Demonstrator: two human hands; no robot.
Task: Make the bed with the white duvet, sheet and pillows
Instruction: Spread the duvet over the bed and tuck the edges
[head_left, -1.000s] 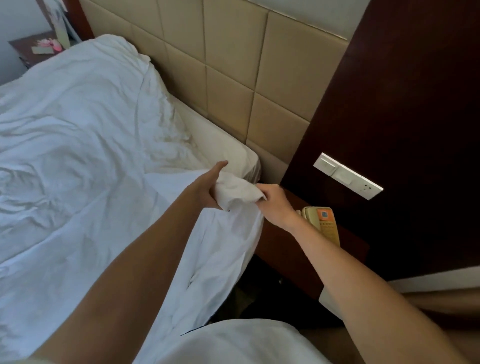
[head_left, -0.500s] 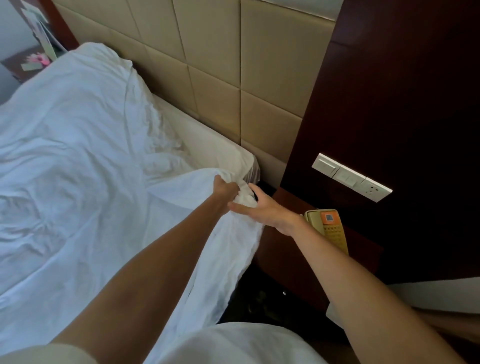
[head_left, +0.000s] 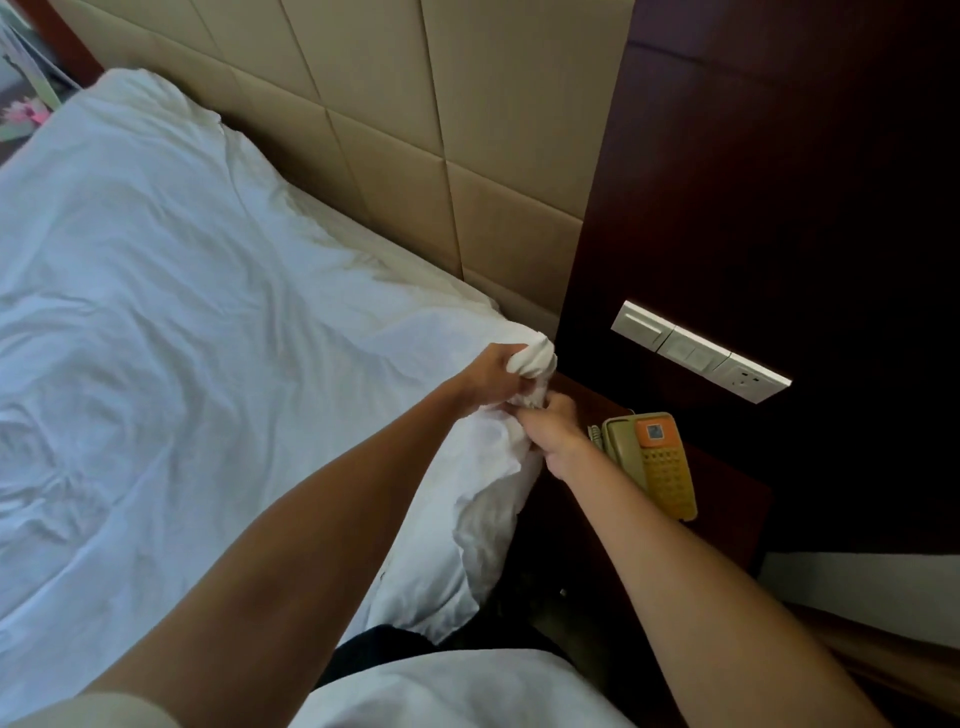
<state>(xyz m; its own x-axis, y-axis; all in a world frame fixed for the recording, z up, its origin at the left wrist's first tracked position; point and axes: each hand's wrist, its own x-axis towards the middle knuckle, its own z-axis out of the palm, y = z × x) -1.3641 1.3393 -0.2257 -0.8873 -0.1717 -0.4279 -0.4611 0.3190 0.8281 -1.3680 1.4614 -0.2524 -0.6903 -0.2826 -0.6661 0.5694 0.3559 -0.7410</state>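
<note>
Both hands are now carrying the duvet corner up beside the headboard; left hand and right hand are gripping bunched fabric, squaring that corner.

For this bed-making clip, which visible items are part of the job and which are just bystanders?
Part of the job:
white duvet, its corner bunched
left hand, gripping that corner
right hand, gripping the fabric just below

Bystanders:
beige telephone on the nightstand
wall switch panel
padded headboard
</note>
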